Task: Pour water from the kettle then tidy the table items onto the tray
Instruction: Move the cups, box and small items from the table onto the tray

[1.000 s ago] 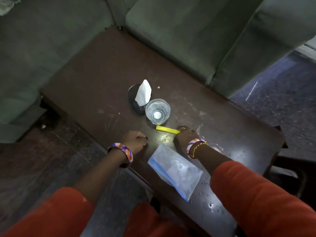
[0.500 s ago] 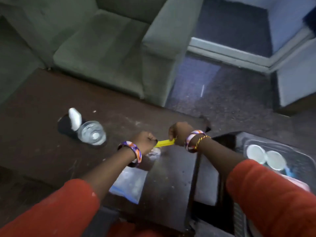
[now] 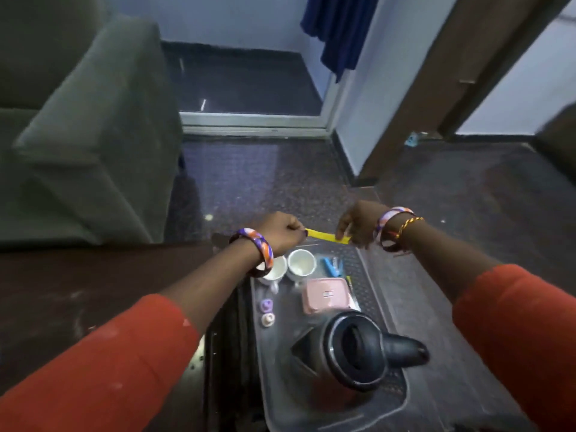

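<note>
A thin yellow sachet (image 3: 325,235) is stretched between my two hands above the far end of the dark tray (image 3: 367,269). My left hand (image 3: 280,229) pinches its left end and my right hand (image 3: 358,224) pinches its right end. On the tray stand a black kettle (image 3: 355,350) near me, two white cups (image 3: 300,262), a pink packet (image 3: 324,295), blue sachets (image 3: 332,266) and two small round pods (image 3: 267,311).
The dark wooden table (image 3: 93,282) lies to the left of the tray. A green sofa arm (image 3: 93,135) rises at the left. Dark carpet, a white sill, a blue curtain (image 3: 339,29) and a brown door frame (image 3: 430,88) lie beyond.
My view has swung right from the table to the tray. Both hands lifted the yellow sachet off the table and carried it right, over the tray.
</note>
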A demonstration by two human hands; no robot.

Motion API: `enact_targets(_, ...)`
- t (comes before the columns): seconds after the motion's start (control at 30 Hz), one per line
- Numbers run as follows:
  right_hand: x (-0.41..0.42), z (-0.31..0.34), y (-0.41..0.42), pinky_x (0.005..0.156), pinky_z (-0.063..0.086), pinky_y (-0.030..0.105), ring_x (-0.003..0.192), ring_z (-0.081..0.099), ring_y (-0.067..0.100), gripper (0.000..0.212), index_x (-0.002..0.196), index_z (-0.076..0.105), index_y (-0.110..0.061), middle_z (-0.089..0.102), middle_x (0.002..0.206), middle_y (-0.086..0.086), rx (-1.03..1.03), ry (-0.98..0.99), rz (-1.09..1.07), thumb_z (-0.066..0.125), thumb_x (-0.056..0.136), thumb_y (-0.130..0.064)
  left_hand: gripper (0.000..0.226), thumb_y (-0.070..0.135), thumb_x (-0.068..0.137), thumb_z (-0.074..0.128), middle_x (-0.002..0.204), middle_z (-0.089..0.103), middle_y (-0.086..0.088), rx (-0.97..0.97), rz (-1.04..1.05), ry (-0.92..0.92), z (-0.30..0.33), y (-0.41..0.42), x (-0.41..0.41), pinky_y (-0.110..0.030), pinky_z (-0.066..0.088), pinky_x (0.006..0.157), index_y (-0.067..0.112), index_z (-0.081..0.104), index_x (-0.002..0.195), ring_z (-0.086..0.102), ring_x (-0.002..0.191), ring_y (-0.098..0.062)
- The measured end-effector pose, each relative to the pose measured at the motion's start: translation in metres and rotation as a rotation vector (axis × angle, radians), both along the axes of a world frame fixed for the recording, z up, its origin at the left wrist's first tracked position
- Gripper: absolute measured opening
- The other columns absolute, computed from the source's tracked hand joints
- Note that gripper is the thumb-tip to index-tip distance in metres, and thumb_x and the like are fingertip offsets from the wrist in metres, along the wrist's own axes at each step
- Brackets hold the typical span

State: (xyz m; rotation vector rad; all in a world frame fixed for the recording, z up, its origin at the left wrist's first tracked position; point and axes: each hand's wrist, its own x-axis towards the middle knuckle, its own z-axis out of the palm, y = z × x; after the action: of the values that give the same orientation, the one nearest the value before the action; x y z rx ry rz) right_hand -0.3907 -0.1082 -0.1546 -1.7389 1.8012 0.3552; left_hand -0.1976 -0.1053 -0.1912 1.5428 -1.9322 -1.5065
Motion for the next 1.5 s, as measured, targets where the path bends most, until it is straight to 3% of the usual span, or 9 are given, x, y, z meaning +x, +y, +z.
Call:
enact_targets(0.13, -0.048, -0.029, 0.033, 0.035, 0.033, 0.002, 0.040, 0.050, 0.002, 0.041, 0.103, 0.072, -0.010, 0.063, 0.072, 0.011, 0.063, 0.014, -0.080, 0.056, 0.071, 0.008, 0.023, 0.016, 0.089, 0.050, 0.082, 0.062, -0.014, 0.085, -0.108, -0.048, -0.016, 0.005, -0.054, -0.025, 0.038, 0.058, 0.018, 0.054, 0.066, 0.054, 0.074, -0.023)
enact_targets(0.37, -0.063, -0.102, 0.065, 0.072, 0.044, 0.019, 0.092, 0.067, 0.023, 0.032, 0.103, 0.074, -0.017, 0.074, 0.104, 0.010, 0.099, -0.005, -0.095, 0.060, 0.076, -0.008, 0.014, 0.015, 0.088, 0.051, 0.082, 0.061, -0.013, 0.147, -0.134, -0.179, -0.047, 0.007, -0.068, -0.023, 0.038, 0.058, 0.011, 0.061, 0.080, 0.055, 0.076, -0.021)
enact_targets(0.5, -0.058, -0.129, 0.069, 0.084, 0.053, 0.027, 0.097, 0.066, 0.032, 0.032, 0.105, 0.072, -0.012, 0.072, 0.105, 0.015, 0.059, 0.023, -0.034, 0.061, 0.074, -0.012, 0.024, 0.011, 0.088, 0.051, 0.072, 0.059, -0.011, 0.160, -0.112, -0.233, -0.057, 0.005, -0.061, -0.020, 0.035, 0.054, 0.016, 0.056, 0.065, 0.051, 0.063, -0.019)
enact_targets(0.77, -0.050, -0.129, 0.067, 0.092, 0.051, 0.033, 0.110, 0.062, 0.031, 0.035, 0.117, 0.064, -0.003, 0.064, 0.120, 0.019, 0.198, 0.131, 0.150, 0.061, 0.082, -0.010, 0.026, 0.013, 0.087, 0.053, 0.083, 0.062, -0.013, 0.177, -0.053, -0.223, -0.062, 0.005, -0.060, -0.021, 0.039, 0.055, 0.023, 0.056, 0.063, 0.056, 0.076, -0.023)
enact_targets(1.07, -0.037, -0.084, 0.043, 0.087, 0.055, 0.033, 0.102, 0.067, 0.027, 0.034, 0.110, 0.068, -0.007, 0.070, 0.112, 0.014, 0.143, 0.140, 0.091, 0.067, 0.077, -0.011, 0.015, 0.016, 0.091, 0.052, 0.092, 0.061, -0.014, 0.176, -0.056, -0.148, -0.042, 0.003, -0.043, -0.020, 0.038, 0.050, 0.015, 0.056, 0.077, 0.055, 0.072, -0.017)
enact_targets(1.27, 0.036, -0.020, 0.020, 0.056, 0.051, 0.012, 0.101, 0.068, 0.029, 0.030, 0.110, 0.068, -0.006, 0.068, 0.094, 0.016, -0.008, 0.041, 0.084, 0.066, 0.081, -0.010, 0.024, 0.014, 0.093, 0.048, 0.078, 0.056, -0.001, 0.164, 0.005, -0.070, -0.020, 0.005, 0.005, -0.020, 0.036, 0.053, 0.020, 0.051, 0.069, 0.051, 0.064, -0.008)
enact_targets(1.37, 0.091, -0.001, 0.012, 0.030, 0.032, 0.003, 0.086, 0.073, 0.022, 0.028, 0.108, 0.068, -0.004, 0.059, 0.081, 0.005, -0.037, -0.001, 0.128, 0.064, 0.080, -0.006, 0.026, 0.016, 0.092, 0.049, 0.086, 0.058, -0.010, 0.131, 0.027, -0.075, -0.013, 0.009, 0.050, -0.021, 0.037, 0.053, 0.019, 0.052, 0.067, 0.054, 0.069, -0.015)
enact_targets(1.43, 0.135, 0.008, 0.009, 0.032, 0.038, 0.005, 0.079, 0.073, 0.013, 0.029, 0.110, 0.066, -0.004, 0.061, 0.085, 0.006, -0.014, -0.025, 0.144, 0.063, 0.081, -0.006, 0.029, 0.016, 0.092, 0.049, 0.088, 0.059, -0.012, 0.121, 0.056, -0.079, -0.013, 0.014, 0.088, -0.019, 0.038, 0.050, 0.021, 0.052, 0.064, 0.054, 0.074, -0.020)
enact_targets(1.5, 0.184, 0.009, 0.010, 0.059, 0.053, 0.016, 0.091, 0.071, 0.026, 0.029, 0.110, 0.067, -0.004, 0.069, 0.097, 0.015, -0.030, -0.030, 0.215, 0.061, 0.082, -0.008, 0.029, 0.014, 0.092, 0.049, 0.089, 0.059, -0.013, 0.130, 0.104, -0.073, -0.016, 0.020, 0.133, -0.019, 0.037, 0.049, 0.021, 0.053, 0.063, 0.052, 0.073, -0.021)
